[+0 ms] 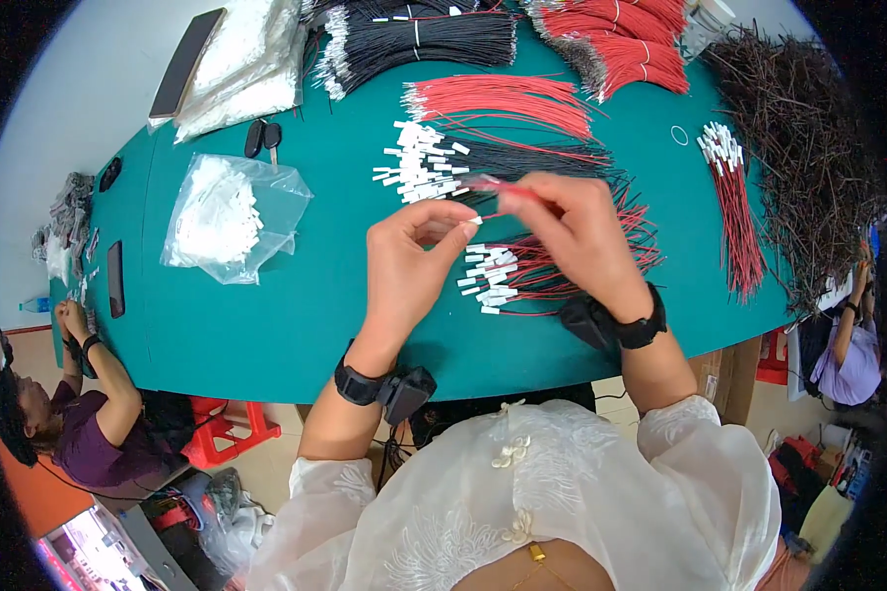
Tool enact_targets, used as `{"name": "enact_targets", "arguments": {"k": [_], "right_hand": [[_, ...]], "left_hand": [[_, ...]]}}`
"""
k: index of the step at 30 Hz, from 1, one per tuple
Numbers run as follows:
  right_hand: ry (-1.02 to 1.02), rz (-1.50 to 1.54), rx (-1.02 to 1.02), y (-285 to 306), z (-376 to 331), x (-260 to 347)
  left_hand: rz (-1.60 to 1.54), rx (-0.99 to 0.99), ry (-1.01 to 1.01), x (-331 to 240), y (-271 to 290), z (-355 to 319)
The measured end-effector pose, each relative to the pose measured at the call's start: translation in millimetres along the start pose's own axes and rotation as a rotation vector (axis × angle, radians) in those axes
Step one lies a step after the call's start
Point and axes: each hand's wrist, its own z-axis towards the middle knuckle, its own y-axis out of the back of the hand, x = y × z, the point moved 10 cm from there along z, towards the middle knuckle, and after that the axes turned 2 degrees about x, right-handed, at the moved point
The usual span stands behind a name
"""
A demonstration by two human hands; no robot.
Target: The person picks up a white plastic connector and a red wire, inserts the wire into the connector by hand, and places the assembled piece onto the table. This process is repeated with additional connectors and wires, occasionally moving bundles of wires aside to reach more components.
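A green table filled the middle of the room, heaped with wire. Part of the work looked done: white connectors capped a group of black wires, and others tipped the red and dark wires nearer the person and a red bunch off to the right. Much seemed left, I judged: loose red wires showed no such caps, thick black bundles and red bundles lay along the far side, and a clear bag held a white heap.

The piece in hand was between the hands, among the capped groups: a tiny white connector on a thin red wire. The left hand pinched the connector between thumb and fingertips; the right hand pressed thumb and finger on the wire. Blur hid whether it was fully seated.
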Motion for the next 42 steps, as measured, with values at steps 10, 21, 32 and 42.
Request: {"name": "enact_targets", "arguments": {"k": [10, 21, 32, 42], "right_hand": [[0.068, -0.385, -0.274, 49, -4, 8], [-0.054, -0.002, 0.067, 3, 2, -7], [-0.134, 0.135, 0.147, -11, 0, -16], [-0.133, 0.122, 0.194, -15, -1, -16]], "left_hand": [[0.606, 0.175, -0.236, -11, -30, -5], [0.925, -0.093, -0.476, -32, -3, 1], [-0.107, -0.008, -0.045, -9, 15, 7], [-0.170, -0.035, -0.062, -6, 18, 7]]}}
